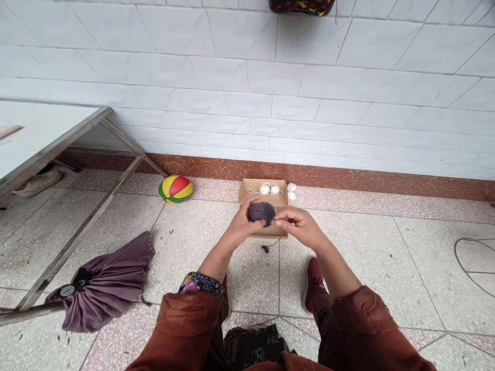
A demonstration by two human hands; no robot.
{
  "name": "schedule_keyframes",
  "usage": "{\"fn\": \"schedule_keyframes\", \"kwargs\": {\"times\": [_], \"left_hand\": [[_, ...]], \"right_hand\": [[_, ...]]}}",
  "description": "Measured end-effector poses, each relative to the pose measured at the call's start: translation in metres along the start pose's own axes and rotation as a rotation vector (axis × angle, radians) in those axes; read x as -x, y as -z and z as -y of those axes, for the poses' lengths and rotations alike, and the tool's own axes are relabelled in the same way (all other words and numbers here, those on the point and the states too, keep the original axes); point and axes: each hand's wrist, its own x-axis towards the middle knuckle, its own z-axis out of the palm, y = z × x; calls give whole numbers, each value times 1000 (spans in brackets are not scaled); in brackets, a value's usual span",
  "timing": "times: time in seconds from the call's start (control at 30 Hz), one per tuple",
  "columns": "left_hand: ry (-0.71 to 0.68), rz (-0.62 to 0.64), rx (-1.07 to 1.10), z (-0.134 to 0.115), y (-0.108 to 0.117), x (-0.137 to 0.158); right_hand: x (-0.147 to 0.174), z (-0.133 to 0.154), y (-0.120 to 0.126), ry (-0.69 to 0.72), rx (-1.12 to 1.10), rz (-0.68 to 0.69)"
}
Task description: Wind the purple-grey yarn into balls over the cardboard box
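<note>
A dark grey-purple ball of yarn (260,213) is held up in front of me, above a shallow cardboard box (244,190). My left hand (243,221) wraps round its left side, fingers behind and thumb in front. At its right edge my right hand (299,225) pinches with thumb and forefinger, apparently on the yarn's strand, which is too thin to see clearly there. Two small balls of white yarn (265,189) lie in the box's far part. A dark strand (265,248) with a small tangle rests on the floor just below the box.
Two more white yarn balls (292,188) sit beside the box, near the wall. A colourful ball (175,189) and a folded purple umbrella (112,281) lie to the left, by a metal-legged table (50,144). A thin wire hoop (458,263) is at the right.
</note>
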Motion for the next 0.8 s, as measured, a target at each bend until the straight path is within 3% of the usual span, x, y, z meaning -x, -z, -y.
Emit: {"fn": "schedule_keyframes", "kwargs": {"times": [0.2,0.37,0.43,0.57,0.7,0.8], "left_hand": [[21,375,-63,-1,-2,9],[3,473,188,-10,-3,12],[12,417,305,-11,-2,12],[-4,158,455,-5,3,6],[-14,-68,417,1,6,-3],[-34,-128,279,1,6,-6]], "right_hand": [[-4,-13,5,4,30,-171],[-7,-32,-2,-70,62,-191],[-7,-38,-7,-100,88,-170],[-5,-40,-16,-59,149,-75],[-3,-28,-20,11,163,65],[-1,-15,-17,-1,79,116]]}}
